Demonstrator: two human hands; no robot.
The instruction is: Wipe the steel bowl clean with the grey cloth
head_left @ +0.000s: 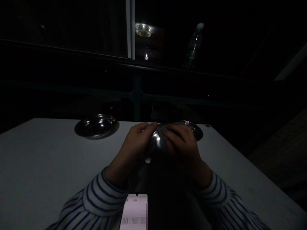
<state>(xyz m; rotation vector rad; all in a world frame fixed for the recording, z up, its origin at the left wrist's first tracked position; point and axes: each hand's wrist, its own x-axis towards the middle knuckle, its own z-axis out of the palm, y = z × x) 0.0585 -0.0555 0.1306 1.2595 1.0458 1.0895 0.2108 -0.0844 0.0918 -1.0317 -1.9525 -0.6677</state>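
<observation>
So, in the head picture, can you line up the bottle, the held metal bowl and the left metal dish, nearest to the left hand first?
1. Held metal bowl: touching the left hand.
2. Left metal dish: on the table, left of it.
3. Bottle: beyond the table, up to the right.

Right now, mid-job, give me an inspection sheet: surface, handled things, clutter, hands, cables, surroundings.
Surface: white table, dimly lit.
Handled things: shiny metal bowl at centre; left metal plate and partly hidden right metal dish near the far edge.
Clutter: lit phone at the picture's bottom edge.
Hands: left hand grips the bowl; right hand has fingers over it, grip unclear.
Cables: nothing seen, though much is dark.
Surroundings: white-capped bottle and pale upright frame beyond the table.
</observation>
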